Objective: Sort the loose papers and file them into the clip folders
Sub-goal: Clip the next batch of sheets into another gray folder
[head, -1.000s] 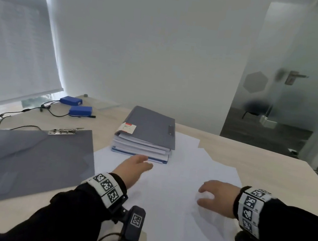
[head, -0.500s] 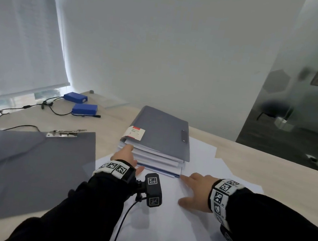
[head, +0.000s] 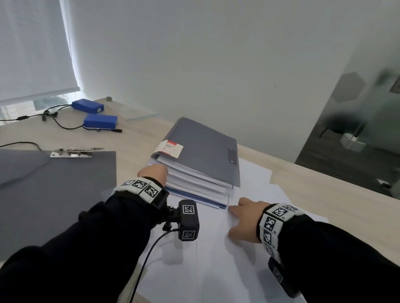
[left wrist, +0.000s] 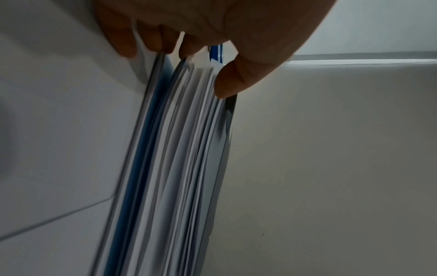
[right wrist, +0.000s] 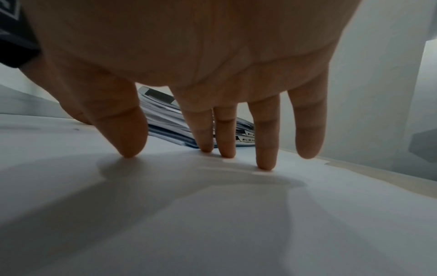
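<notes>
The loose papers [head: 205,265] lie spread over the lower middle of the head view, white sheets overlapping on the pale desk [head: 340,193]. At frame centre a stack of folders [head: 199,171] sits on their far edge, a grey folder on top with a red-and-white label [head: 171,148] at its near left corner and white pages and a blue cover showing along its side.

Your left hand [head: 154,171] is at the stack's left corner. In the left wrist view your fingers [left wrist: 125,44] are tucked under the bundle and your thumb [left wrist: 238,78] presses on its other face, so you are gripping the stack.

Your right hand [head: 244,219] rests just right of the stack, fingers [right wrist: 266,149] straight and spread, their tips pressing the sheets flat.

At the left of the frame an open grey clip folder [head: 37,194] lies flat, its metal clip [head: 75,152] at the far edge. Two blue boxes [head: 92,114] with black cables sit in the upper left.
</notes>
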`<act>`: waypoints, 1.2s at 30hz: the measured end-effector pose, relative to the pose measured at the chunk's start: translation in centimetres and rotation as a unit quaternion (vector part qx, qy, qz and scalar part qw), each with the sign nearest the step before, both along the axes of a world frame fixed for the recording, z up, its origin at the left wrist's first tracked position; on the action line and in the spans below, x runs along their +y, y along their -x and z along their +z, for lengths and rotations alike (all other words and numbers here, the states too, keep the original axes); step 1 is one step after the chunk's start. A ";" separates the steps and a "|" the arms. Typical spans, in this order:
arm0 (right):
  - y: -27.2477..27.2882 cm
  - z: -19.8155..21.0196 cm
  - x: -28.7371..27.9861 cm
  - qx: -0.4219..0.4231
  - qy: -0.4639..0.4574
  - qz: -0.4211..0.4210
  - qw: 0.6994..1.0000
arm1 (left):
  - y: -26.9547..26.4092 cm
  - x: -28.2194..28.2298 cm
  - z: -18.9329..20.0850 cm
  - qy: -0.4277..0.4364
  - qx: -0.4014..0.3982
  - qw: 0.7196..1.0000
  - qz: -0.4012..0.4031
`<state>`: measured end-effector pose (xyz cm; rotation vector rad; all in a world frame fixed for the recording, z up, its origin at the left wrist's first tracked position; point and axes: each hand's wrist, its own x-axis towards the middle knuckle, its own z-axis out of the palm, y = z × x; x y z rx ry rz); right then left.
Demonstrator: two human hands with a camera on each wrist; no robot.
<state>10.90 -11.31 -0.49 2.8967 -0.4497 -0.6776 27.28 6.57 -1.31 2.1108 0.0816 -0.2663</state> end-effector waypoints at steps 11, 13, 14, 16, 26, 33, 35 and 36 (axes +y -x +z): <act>0.3 -0.1 0.3 -0.003 0.006 -0.004 1.000 | -1.2 0.2 -2.1 0.309 0.123 0.936 0.114; 0.3 -0.2 0.3 0.002 0.011 -0.005 1.000 | -0.7 -0.1 -2.4 0.403 0.178 0.885 0.152; 0.2 -0.3 0.3 0.004 0.013 -0.005 1.000 | -0.4 -0.3 -2.5 0.430 0.197 0.869 0.145; 0.2 -0.4 0.1 0.004 0.012 -0.005 1.000 | 0.6 -1.0 -2.6 0.473 0.226 0.842 0.126; 0.5 -1.4 -0.5 -0.015 -0.011 -0.003 1.000 | 4.0 -5.7 -3.4 0.543 0.267 0.783 0.143; 1.2 -0.5 -0.7 0.009 -0.017 0.014 1.000 | 4.8 -6.6 -2.2 0.582 0.251 0.764 0.118; 1.7 -0.2 -0.8 0.009 -0.018 0.014 1.000 | 5.1 -6.6 -1.7 0.577 0.259 0.768 0.097; 2.1 -0.1 -0.8 0.009 -0.017 0.016 1.000 | 5.3 -6.6 -1.6 0.580 0.260 0.767 0.087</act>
